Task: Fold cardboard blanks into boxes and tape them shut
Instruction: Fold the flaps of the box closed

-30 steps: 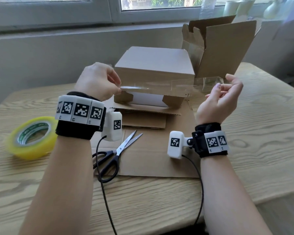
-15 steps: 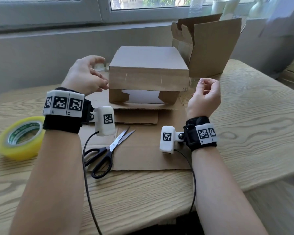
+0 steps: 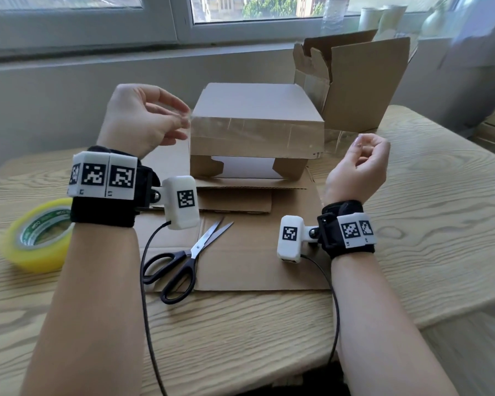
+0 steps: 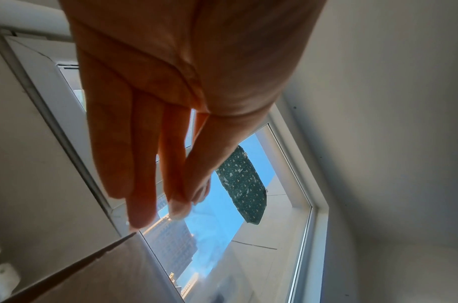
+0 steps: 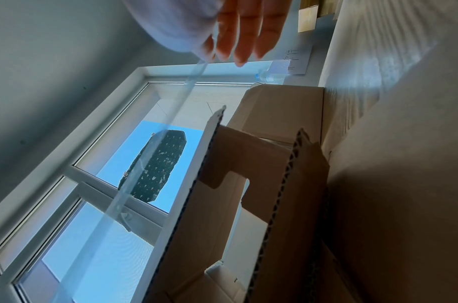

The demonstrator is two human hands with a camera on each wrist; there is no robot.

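Both hands are up in front of the folded box (image 3: 257, 130), and a strip of clear tape (image 3: 255, 132) is stretching between them across its near face. The left hand (image 3: 143, 121) is pinching one end just off the box's left corner — fingertips and thumb closing on the film. The right hand (image 3: 357, 164) is curling in on the other end beyond the right corner; the right wrist view is showing the tape (image 5: 155, 147) running taut away from those fingers (image 5: 238, 41).

That tape is looking feather-light, floppy and sticky, so it is likely to twist or cling to itself if the tension slackens; holding it by the very ends is the sensible grip. Whether it is already touching the cardboard I cannot tell. The box itself is looking light but stiff, corrugated, sitting on a flat cardboard blank (image 3: 255, 261) in the middle of the table (image 3: 412, 224), its lower front flaps gaping.

The tabletop is pale wood grain. Black-handled scissors (image 3: 180, 261) are lying on the blank's near left part, and a yellow tape roll (image 3: 37, 238) is sitting at far left. Behind and to the right, an open box (image 3: 363, 84) is standing under the window (image 3: 240, 12) — daylight is pouring in.
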